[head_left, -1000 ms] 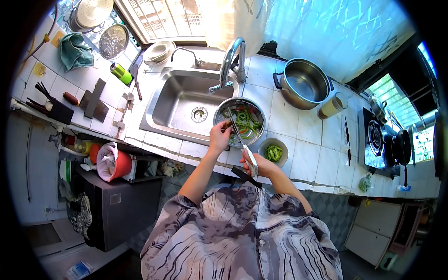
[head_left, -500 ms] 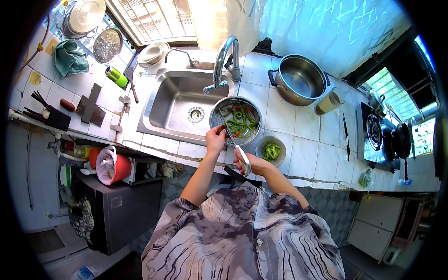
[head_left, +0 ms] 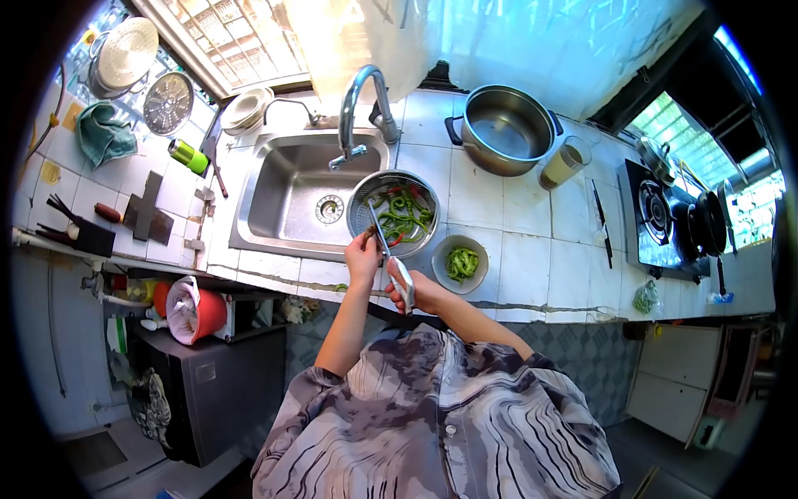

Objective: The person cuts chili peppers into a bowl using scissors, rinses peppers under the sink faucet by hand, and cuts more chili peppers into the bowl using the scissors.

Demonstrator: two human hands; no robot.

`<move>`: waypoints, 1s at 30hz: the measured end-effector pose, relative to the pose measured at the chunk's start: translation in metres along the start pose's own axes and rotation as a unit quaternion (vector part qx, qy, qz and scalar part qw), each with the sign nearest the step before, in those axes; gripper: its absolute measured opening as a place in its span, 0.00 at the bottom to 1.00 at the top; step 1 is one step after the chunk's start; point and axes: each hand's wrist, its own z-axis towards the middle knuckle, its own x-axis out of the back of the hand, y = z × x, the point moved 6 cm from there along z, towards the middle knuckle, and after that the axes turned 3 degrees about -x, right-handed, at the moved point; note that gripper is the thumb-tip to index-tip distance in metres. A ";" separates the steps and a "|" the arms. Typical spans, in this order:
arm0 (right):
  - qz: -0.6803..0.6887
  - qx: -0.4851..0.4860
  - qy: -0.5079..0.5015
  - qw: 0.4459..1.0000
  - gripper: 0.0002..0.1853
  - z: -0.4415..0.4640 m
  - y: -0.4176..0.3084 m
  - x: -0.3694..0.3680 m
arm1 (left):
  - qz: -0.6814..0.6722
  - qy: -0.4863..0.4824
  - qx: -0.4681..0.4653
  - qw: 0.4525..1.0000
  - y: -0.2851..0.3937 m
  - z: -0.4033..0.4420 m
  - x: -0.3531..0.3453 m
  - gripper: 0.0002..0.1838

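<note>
"What's in the hands?"

"The right hand [head_left: 413,291] is wrapped round white-handled scissors [head_left: 402,279], their blades slanting away from it over the colander's near side. Just left of it, the left hand [head_left: 362,258] has its fingertips pinched together on a small dark piece [head_left: 371,229]. What that is, I can't tell."

"And the peppers?"

"Green strips with some red, the peppers [head_left: 407,214] lie in the metal colander [head_left: 361,201], directly beyond both hands. Whether the blades touch any, I can't tell."

"Anything else close by?"

"A small bowl [head_left: 483,270] of cut green pieces [head_left: 461,264], just right of the right hand."

"Further out?"

"The steel sink [head_left: 270,195], beyond the left hand and to its left, with the curved faucet [head_left: 350,104] past the colander. Beyond the right hand, off to its right, stand a big two-handled pot [head_left: 509,133] and a glass [head_left: 564,165]. Farthest right, well apart from the hands, is the black stove [head_left: 640,241]."
</note>
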 end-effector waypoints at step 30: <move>0.013 -0.005 0.115 0.993 0.30 -0.138 0.086 0.098 | -0.015 -0.195 0.135 0.971 -0.033 -0.125 -0.145 0.12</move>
